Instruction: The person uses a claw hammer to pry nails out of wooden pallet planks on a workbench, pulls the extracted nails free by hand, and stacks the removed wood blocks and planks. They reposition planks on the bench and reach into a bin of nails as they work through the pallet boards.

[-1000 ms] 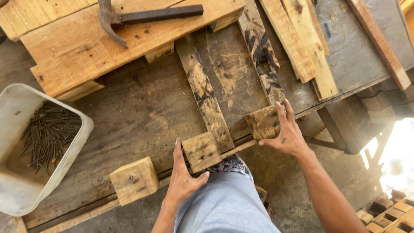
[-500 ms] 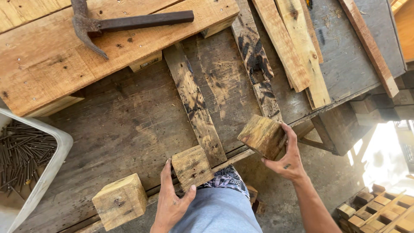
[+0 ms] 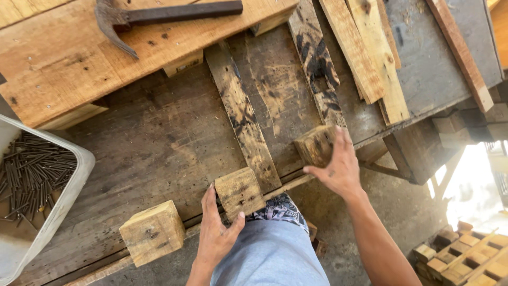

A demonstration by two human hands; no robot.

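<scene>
Hands on two wood blocks at lower centre of frame. Left hand [image 3: 216, 235] grips the middle block [image 3: 239, 192], thumb on its near edge and fingers along its left side; block sits flat on the dark workbench [image 3: 153, 143] near the front edge. Right hand [image 3: 338, 165] is closed around a second block [image 3: 316, 145], held tilted at centre right, just above the bench edge. Third block [image 3: 152, 232] lies untouched at lower left, apart from both hands. White tub of nails [image 3: 32, 180] at left edge. Hammer [image 3: 159, 17] rests on a pale plank [image 3: 63, 69] at upper left. Loose slats [image 3: 365, 53] at upper right.
</scene>
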